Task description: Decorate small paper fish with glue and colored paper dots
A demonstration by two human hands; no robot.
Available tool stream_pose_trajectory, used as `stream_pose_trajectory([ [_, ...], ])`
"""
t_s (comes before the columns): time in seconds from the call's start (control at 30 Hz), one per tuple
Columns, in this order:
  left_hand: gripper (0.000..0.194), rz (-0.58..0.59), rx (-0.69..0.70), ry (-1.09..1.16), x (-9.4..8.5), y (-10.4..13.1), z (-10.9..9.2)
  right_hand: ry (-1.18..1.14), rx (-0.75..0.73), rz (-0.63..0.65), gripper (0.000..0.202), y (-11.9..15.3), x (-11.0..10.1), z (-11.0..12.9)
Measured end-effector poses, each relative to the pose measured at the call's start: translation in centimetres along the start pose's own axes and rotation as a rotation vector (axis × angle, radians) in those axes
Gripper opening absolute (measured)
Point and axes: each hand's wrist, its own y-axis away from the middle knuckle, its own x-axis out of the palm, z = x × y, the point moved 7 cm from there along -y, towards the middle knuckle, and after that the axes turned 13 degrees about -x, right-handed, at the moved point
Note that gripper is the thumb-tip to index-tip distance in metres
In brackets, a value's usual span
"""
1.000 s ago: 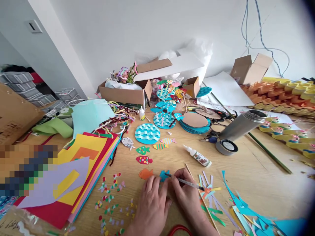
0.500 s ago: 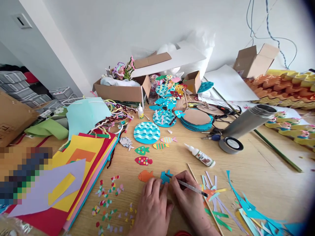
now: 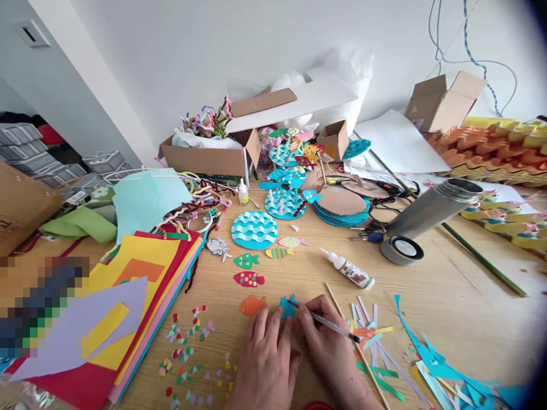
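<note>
My right hand (image 3: 331, 347) grips a pen (image 3: 329, 323), its tip touching a small blue paper fish (image 3: 286, 308) on the table. My left hand (image 3: 265, 359) lies flat with fingers stretched forward, fingertips at the lower edge of that fish. Just left of it is an orange paper fish (image 3: 252, 306), with a drawn eye and mouth. Beyond lie a red fish with dots (image 3: 249, 279), a green fish (image 3: 246, 261), two striped fish (image 3: 280, 253) and a grey patterned fish (image 3: 219, 247). Behind them sits a blue disc with wavy strips (image 3: 254, 230).
A glue bottle (image 3: 350, 270) lies ahead, near a steel flask (image 3: 436, 208) and its lid (image 3: 401, 249). A thin stick (image 3: 363, 359) and paper strips (image 3: 376, 336) are at right. Paper bits (image 3: 183, 354) and coloured sheets (image 3: 158, 250) cover the left.
The pen tip has shifted very slightly on the blue fish. Both hands otherwise keep their places, and the view has tilted a little.
</note>
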Motion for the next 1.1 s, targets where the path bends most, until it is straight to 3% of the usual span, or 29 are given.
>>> stream_pose_trajectory([
  [1.1, 0.046, 0.0, 0.016, -0.027, 0.24, 0.04, 0.1, 0.002, -0.003, 0.035, 0.03, 0.13, 0.22, 0.2],
])
